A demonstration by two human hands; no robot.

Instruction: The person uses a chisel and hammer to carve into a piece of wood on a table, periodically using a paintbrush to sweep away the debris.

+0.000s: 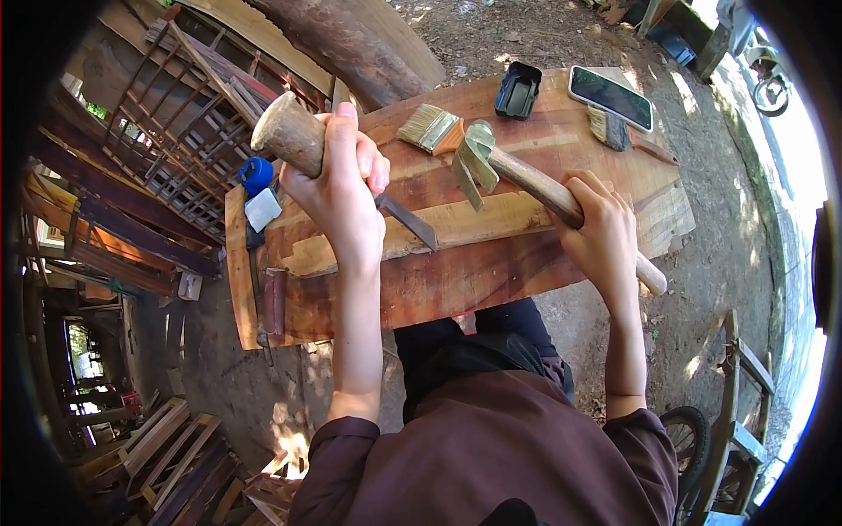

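Chisel and hammer axes both run roughly 10-to-4 o'clock

Chisel (409, 221) is over the table (474, 285), blade slanting to 4 o'clock from the left hand (342, 195), wooden butt out at 10. Tip sits over or near the pale strip (500, 216); contact, can't tell. Left hand is nearer to the tip than the right. Left hand: clenched around the chisel handle. Right hand (602, 223): wrapped around the hammer (537, 187) handle, head out at 10 o'clock, handle end at 4. Hammer head is at 1 o'clock from the chisel tip, 3 o'clock from the butt, apart from both. Farther out from the tip: pale-bristled brush (430, 129) at 12, black tray (518, 90) at 1, phone (611, 97) at 2.
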